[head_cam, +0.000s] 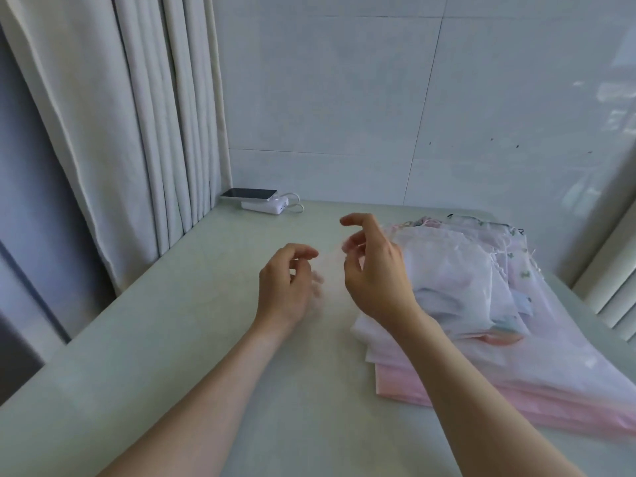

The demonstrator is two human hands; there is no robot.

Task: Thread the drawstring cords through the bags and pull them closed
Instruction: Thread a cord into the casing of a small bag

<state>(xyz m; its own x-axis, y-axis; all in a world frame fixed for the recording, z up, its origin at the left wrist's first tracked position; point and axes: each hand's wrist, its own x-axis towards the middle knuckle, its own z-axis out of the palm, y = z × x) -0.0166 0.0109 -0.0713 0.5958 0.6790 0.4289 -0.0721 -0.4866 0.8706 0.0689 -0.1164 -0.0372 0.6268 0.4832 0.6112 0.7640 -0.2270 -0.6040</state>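
Note:
A pile of sheer white and pink drawstring bags (457,287) lies on the right side of the pale table (192,304). Between my hands hangs one very thin, see-through bag (328,270), blurred and hard to make out. My left hand (285,287) has its fingers curled and pinches the bag's left edge; some fingertips show through the fabric. My right hand (375,270) hovers over the pile's left edge and pinches the bag's right side with thumb and curled fingers, the index finger raised. No cord can be made out.
A phone (249,193) lies on a white power bank (265,204) with a cable at the table's far left corner. Curtains (137,132) hang along the left, a tiled wall stands behind, and a window frame (612,290) is at the right.

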